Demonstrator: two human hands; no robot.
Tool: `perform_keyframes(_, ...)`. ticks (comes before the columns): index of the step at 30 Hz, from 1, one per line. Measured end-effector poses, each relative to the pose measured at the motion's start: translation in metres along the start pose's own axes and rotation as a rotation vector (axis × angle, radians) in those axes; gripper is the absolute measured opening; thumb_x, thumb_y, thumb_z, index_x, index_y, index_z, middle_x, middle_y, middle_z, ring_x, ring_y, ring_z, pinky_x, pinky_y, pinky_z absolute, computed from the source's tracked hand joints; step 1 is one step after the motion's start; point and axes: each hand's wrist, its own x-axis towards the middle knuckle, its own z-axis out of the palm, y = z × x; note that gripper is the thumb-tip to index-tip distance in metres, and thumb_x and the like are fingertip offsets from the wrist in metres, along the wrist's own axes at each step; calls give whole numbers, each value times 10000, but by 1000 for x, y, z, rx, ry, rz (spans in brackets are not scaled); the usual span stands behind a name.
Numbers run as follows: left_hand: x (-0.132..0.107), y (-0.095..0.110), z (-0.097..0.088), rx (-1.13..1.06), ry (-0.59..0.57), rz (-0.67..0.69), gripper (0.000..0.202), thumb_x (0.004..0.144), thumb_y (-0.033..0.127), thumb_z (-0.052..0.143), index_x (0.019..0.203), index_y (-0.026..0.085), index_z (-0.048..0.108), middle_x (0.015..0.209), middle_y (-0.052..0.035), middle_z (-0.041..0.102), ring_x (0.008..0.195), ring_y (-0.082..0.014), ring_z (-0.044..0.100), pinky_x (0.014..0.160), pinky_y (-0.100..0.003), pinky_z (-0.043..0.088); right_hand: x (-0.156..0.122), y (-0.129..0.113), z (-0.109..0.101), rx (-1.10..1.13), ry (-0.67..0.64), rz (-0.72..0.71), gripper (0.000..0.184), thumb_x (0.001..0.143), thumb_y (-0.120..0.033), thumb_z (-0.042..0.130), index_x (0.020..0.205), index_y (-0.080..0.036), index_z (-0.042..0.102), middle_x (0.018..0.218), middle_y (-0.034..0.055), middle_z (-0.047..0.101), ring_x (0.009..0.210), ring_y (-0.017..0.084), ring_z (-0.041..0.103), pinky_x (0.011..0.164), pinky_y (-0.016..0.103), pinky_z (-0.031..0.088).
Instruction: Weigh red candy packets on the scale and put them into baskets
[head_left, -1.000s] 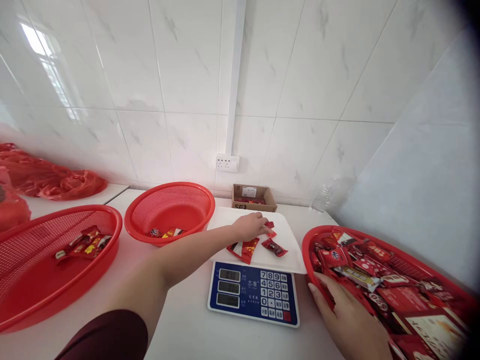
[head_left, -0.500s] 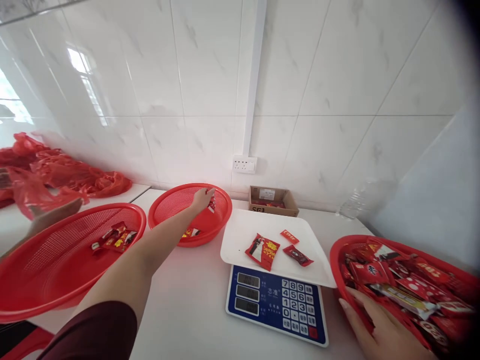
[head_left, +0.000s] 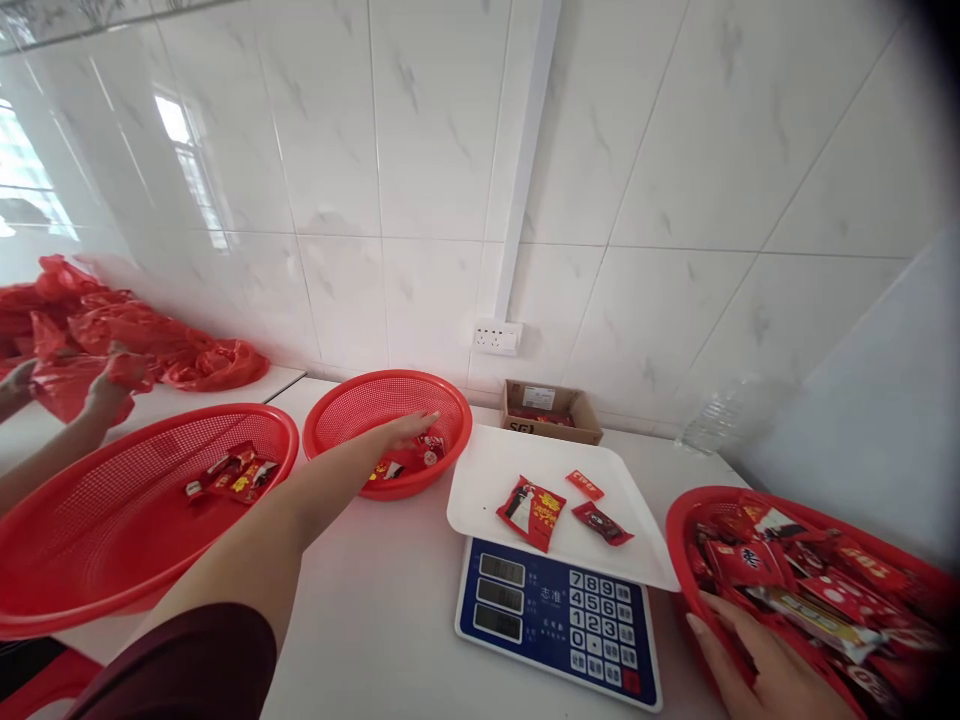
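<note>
My left hand (head_left: pixel 409 428) reaches into the middle red plastic basket (head_left: pixel 352 388), its fingers stretched out above a few red-wrapped snack packets (head_left: pixel 433 448). Nothing shows in its grasp. At the lower right, my right hand (head_left: pixel 772 655) grips the near rim of another red basket (head_left: pixel 679 515), which is heaped with wrapped snacks (head_left: pixel 817 605). Between the hands stands a blue digital scale (head_left: pixel 555 625) with a white pan (head_left: pixel 487 455). On the pan lie a larger red packet (head_left: pixel 531 512), a dark red wrapped piece (head_left: pixel 602 523) and a small red packet (head_left: pixel 584 485).
A large red basket (head_left: pixel 90 480) with several packets stands at the left. Beyond it, another person's hands (head_left: pixel 109 390) handle red plastic bags (head_left: pixel 150 325). Against the tiled wall sit a cardboard box (head_left: pixel 551 412) and a clear plastic container (head_left: pixel 712 415).
My left hand has lowered and opened, and the packet it held now lies in the middle basket. The other person's hands have come into view among the bags. My view has shifted slightly.
</note>
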Motion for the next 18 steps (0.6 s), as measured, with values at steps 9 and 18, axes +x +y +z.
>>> perform_keyframes(9,-33,55,36,145,137,367,587,889,537,421,1379,219,365,1466,-99,371,1343,-281,320,1077,-417,284,5,-24,-23,44,-135,196,591,843,-619,267,1104,-220,617,1135,77,650,977,261,625,724,383,522)
perform_keyframes(18,-96,78,138,771,-594,871,967,693,690,596,1476,268,216,1565,-87,96,1417,-346,8,1111,-558,69,9,-46,-42,23,-156,250,538,864,-566,278,1096,-229,628,1121,62,659,936,234,638,683,339,528)
